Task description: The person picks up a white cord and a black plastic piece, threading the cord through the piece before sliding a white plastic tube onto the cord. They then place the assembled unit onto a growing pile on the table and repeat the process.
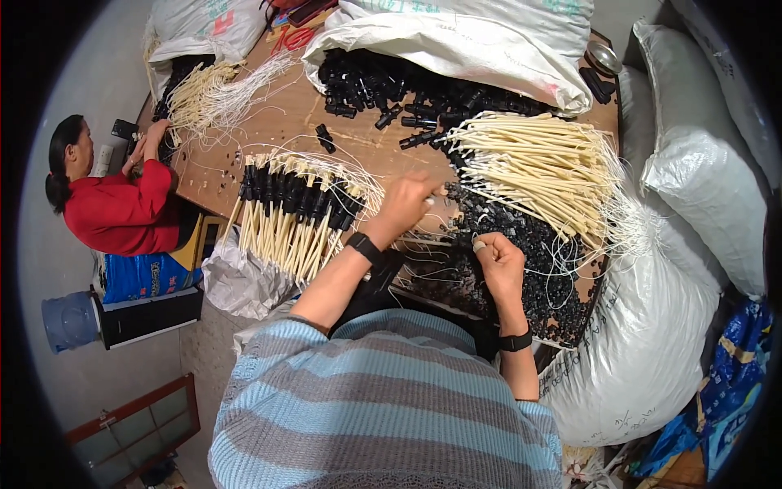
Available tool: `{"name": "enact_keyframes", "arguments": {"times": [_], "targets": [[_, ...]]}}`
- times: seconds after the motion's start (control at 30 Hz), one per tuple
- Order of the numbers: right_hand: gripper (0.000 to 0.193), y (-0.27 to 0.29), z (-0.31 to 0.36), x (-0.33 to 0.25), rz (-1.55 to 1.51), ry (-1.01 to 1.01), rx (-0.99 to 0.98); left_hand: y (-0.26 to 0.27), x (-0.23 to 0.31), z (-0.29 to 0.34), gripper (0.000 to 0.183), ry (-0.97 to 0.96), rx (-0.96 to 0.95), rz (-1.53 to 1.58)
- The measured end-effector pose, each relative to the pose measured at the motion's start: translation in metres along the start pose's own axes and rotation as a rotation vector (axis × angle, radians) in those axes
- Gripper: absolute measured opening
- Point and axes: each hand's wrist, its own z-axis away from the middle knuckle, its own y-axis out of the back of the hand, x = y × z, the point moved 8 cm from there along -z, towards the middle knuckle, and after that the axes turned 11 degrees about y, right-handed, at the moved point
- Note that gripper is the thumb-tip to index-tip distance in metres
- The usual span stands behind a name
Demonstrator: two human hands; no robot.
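Observation:
My left hand (405,202) is over the middle of the table, its thumb and fingers closed at the right side; what they hold is too small to tell. My right hand (501,265), also closed in a pinch, is above a heap of small black pieces (546,281); a pale speck shows at its fingertips. Beyond it lies a thick bundle of cream-coloured thin rods (538,167) with white strings (639,224) trailing from the right end. Left of my left forearm, a row of similar rods (281,240) carries black sleeves (297,191) near the top.
Black plastic fittings (366,85) spill from a white woven sack (456,49) at the back. Bulging sacks (643,350) crowd the right side. A person in red (122,200) works at the far left beside another string bundle (204,94). Red-handled scissors (295,38) lie behind.

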Motion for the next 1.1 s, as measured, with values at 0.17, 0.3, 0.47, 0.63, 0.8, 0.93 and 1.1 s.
{"name": "enact_keyframes", "arguments": {"times": [0.17,0.3,0.47,0.63,0.8,0.93,1.1], "targets": [[0.006,-0.006,-0.008,0.003,-0.038,0.008,-0.030,0.027,-0.013,0.005,0.030,0.135,0.167,-0.002],[0.004,-0.009,-0.009,0.002,0.002,0.002,-0.039,0.036,-0.004,0.009,0.032,0.290,0.216,-0.033],[0.004,-0.015,-0.010,0.004,-0.049,0.008,-0.046,0.017,-0.016,0.008,0.025,0.262,0.202,-0.011],[0.006,-0.011,-0.013,0.008,-0.140,0.005,0.028,0.020,0.027,0.017,0.025,0.190,0.038,0.739],[0.018,-0.024,-0.019,0.002,-0.193,0.066,0.007,0.025,0.097,0.041,0.024,-0.161,0.171,0.355],[0.021,-0.030,-0.014,-0.005,-0.136,0.095,-0.065,0.028,0.095,0.043,0.025,-0.205,0.126,0.343],[0.007,-0.025,-0.002,-0.046,0.417,0.541,0.169,0.013,0.036,0.047,0.036,0.415,-0.039,0.916]]}}
